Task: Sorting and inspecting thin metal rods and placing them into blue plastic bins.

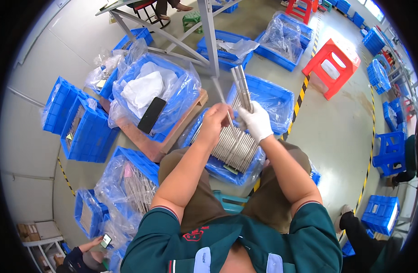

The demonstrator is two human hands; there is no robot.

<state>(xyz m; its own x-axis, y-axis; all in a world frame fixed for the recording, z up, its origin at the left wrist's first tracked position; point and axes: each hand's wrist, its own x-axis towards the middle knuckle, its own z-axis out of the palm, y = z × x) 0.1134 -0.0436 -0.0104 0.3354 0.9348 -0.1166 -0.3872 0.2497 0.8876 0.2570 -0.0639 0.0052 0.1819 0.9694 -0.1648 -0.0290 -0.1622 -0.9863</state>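
Note:
My left hand, bare, is closed around a slim metal rod that slants up and away from me. Beside it, my right hand wears a white glove and grips a small bundle of metal rods standing nearly upright. Below both hands, between my knees, many similar rods lie side by side in a blue crate lined with clear plastic. Just behind stands another lined blue crate, with a few rods at its left side. Whether the rods are solid or hollow cannot be made out.
A black phone rests on a plastic-lined crate on a wooden pallet. At my left is a crate of thin rods. A metal table leg rises ahead; a red stool stands right. Another person's hand holds a phone.

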